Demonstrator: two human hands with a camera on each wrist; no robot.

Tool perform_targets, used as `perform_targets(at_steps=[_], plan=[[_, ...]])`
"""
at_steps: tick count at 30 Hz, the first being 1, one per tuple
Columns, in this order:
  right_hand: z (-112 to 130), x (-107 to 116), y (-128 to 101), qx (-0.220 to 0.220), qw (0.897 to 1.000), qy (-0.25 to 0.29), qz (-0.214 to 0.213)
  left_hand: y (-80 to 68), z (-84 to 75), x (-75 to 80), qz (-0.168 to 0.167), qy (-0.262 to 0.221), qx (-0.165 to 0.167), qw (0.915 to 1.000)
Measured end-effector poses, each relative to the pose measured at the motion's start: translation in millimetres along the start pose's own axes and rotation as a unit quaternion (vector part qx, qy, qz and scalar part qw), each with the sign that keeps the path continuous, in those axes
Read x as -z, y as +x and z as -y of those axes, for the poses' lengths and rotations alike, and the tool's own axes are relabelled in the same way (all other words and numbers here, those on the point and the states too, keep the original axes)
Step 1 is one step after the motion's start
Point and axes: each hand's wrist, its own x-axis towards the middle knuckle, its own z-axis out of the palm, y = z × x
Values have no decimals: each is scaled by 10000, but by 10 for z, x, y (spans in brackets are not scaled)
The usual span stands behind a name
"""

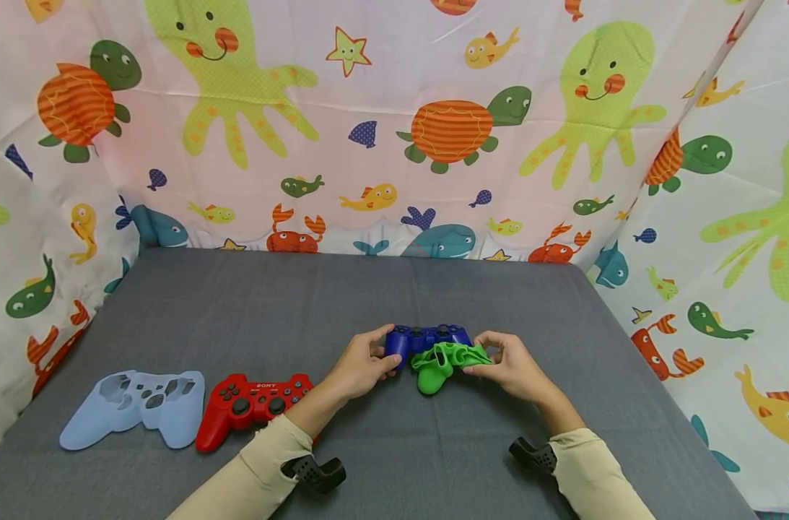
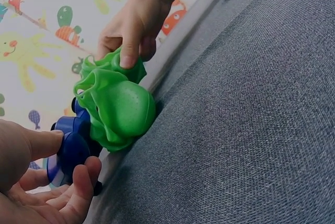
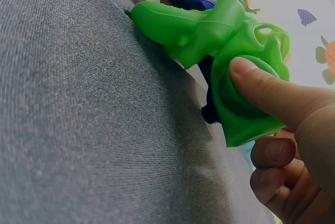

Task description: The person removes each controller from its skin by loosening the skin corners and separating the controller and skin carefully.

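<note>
Left hand (image 1: 362,368) gripping blue pad (image 1: 426,338), right hand (image 1: 511,365) pinching green skin (image 1: 442,361) (bunched, half on), red pad (image 1: 254,404) near left

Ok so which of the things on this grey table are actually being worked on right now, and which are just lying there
In hand:
- dark blue game controller, gripped by the left hand
- crumpled green silicone controller cover, pinched by the right hand and bunched against the blue controller

Lying about:
- red game controller, on the grey fabric table
- pale blue silicone controller cover, beside the red one
</note>
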Motion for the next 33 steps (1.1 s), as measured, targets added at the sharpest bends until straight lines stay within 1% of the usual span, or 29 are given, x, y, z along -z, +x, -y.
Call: perform_targets(at_steps=[12, 19, 26, 33], plan=[[14, 5, -3, 133, 9998, -78, -128, -22, -17, -16, -37, 13, -82, 10000], [22, -10, -7, 111, 9997, -91, -186, -28, -21, -31, -111, 1, -11, 9999], [-28, -22, 7, 32, 9998, 174, -96, -25, -10, -47, -182, -14, -40, 9998], [-44, -32, 14, 107, 9999, 18, -10, -25, 10, -33, -142, 38, -16, 9999]])
